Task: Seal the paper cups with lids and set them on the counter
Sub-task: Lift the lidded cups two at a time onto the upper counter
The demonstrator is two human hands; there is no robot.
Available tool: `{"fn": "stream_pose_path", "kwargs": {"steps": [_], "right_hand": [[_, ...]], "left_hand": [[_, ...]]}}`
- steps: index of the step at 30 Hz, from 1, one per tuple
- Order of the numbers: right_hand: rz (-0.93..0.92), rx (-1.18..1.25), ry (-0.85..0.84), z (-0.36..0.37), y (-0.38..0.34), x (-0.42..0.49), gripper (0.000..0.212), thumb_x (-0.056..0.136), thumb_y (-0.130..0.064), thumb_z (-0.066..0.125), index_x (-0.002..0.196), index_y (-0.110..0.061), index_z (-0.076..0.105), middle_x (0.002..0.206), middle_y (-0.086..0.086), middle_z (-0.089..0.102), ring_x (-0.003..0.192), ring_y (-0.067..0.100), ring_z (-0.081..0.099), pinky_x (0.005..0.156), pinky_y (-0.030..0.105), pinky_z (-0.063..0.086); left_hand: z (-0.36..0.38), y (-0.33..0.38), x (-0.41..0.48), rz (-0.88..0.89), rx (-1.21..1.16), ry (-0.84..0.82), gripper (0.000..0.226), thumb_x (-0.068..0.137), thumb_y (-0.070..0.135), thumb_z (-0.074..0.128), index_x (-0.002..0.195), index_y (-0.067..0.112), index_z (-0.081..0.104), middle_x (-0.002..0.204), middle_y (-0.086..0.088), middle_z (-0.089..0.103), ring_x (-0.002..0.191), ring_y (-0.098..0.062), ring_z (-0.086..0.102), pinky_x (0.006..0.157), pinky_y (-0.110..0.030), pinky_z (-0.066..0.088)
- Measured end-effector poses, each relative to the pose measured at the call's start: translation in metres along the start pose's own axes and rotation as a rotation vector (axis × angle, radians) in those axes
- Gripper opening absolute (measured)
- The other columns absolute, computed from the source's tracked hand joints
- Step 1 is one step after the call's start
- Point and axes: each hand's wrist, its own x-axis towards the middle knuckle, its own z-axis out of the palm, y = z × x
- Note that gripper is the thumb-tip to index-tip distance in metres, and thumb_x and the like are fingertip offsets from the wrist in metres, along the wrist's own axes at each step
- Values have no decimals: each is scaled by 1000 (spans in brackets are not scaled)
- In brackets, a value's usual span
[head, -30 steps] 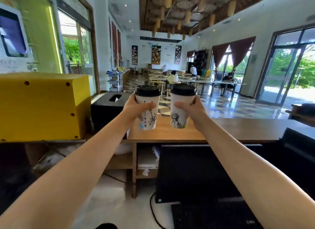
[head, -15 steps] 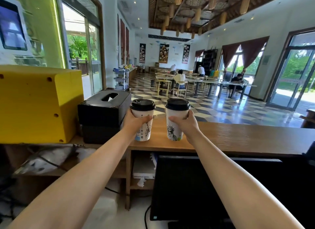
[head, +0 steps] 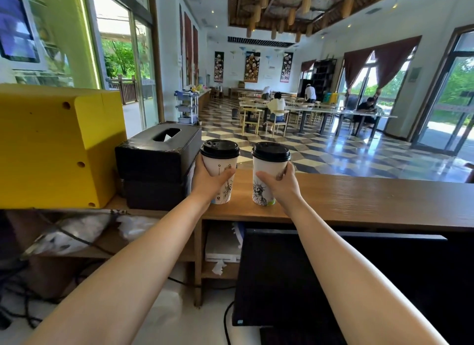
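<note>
Two paper cups are held upright side by side at the near edge of the wooden counter, each already sealed with a black lid. The left cup is gripped by the left hand: the thumb is laid across its front face and the remaining fingers are wrapped around its far left side, so the printed sketch shows just right of the thumb. The left lid sits above those fingers, clear of them. The right cup is clasped by the right hand, with the thumb pressed on the front and the fingertips curled round the right wall; its statue drawing lies below and to the left of the thumb. The right lid is seated above that hand. Both cup bases appear level with the counter surface, though whether they are resting on it or held just off it cannot be told. The cups stand apart, with a narrow gap between them. Just left of the left hand's knuckles a black tissue box is stacked on the counter, and beyond it a yellow box is seen
</note>
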Motion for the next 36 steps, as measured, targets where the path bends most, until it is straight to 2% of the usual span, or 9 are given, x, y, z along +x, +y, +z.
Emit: {"fn": "stream_pose_path", "kwargs": {"steps": [9, 12, 14, 16, 19, 23, 27, 30, 36], "right_hand": [[157, -382, -114, -17, -36, -18, 75, 80, -40, 70, 135, -2, 37, 134, 14, 51, 121, 29, 51, 98, 41, 46], [201, -576, -265, -28, -62, -35, 68, 85, -40, 64, 138, -4, 41, 141, 15, 47, 127, 31, 46, 105, 43, 40], [228, -679, -335, -32, -81, -50, 66, 89, -40, 59, 140, -5, 39, 146, 15, 42, 131, 31, 42, 106, 43, 35], [238, -771, -390, -32, -99, -65, 63, 92, -39, 55, 143, -7, 35, 149, 14, 37, 133, 31, 39, 105, 42, 33], [267, -898, -473, -29, -125, -89, 65, 94, -40, 52, 147, -11, 28, 152, 14, 32, 136, 31, 34, 108, 43, 31], [296, -1090, -519, -13, -150, -125, 71, 92, -47, 52, 146, -6, 30, 151, 16, 33, 134, 33, 38, 105, 43, 38], [213, -1220, -518, 11, -158, -169, 68, 91, -48, 52, 143, -7, 36, 149, 11, 36, 133, 28, 40, 104, 38, 38], [173, -1213, -496, 27, -150, -207, 74, 89, -46, 57, 145, -6, 32, 150, 11, 37, 134, 26, 38, 111, 37, 32], [215, -1095, -460, 46, -101, -297, 85, 82, -43, 68, 147, -13, 23, 150, 11, 34, 137, 30, 32, 110, 41, 33]], "left_hand": [[-17, 28, -12, -173, 259, -152, 72, 81, 27, 71, 139, 10, 31, 138, -10, 50, 126, -29, 48, 103, -46, 42], [-29, 49, -22, -247, 388, -220, 59, 86, 26, 64, 136, 6, 38, 136, -13, 52, 125, -28, 50, 102, -38, 43], [-39, 63, -30, -258, 478, -259, 52, 89, 25, 60, 133, 3, 44, 136, -14, 52, 124, -28, 50, 92, -32, 42], [-49, 76, -38, -269, 534, -350, 49, 91, 22, 58, 133, 2, 44, 138, -15, 49, 125, -29, 48, 87, -31, 40], [-67, 93, -53, -311, 652, -537, 57, 91, 26, 57, 142, 9, 35, 145, -15, 41, 130, -32, 43, 99, -43, 43], [-97, 105, -72, -238, 851, -723, 55, 92, 32, 56, 141, 13, 40, 143, -12, 44, 125, -29, 48, 94, -44, 48], [-132, 105, -96, -79, 1060, -834, 50, 92, 39, 52, 136, 14, 48, 140, -7, 46, 122, -24, 49, 93, -36, 48], [-168, 92, -117, -32, 1114, -893, 56, 92, 40, 53, 141, 16, 40, 144, -5, 42, 127, -23, 45, 100, -40, 45], [-252, 44, -162, 70, 1194, -1072, 67, 93, 45, 49, 149, 19, 22, 156, 0, 25, 140, -18, 27, 113, -31, 24]]}}
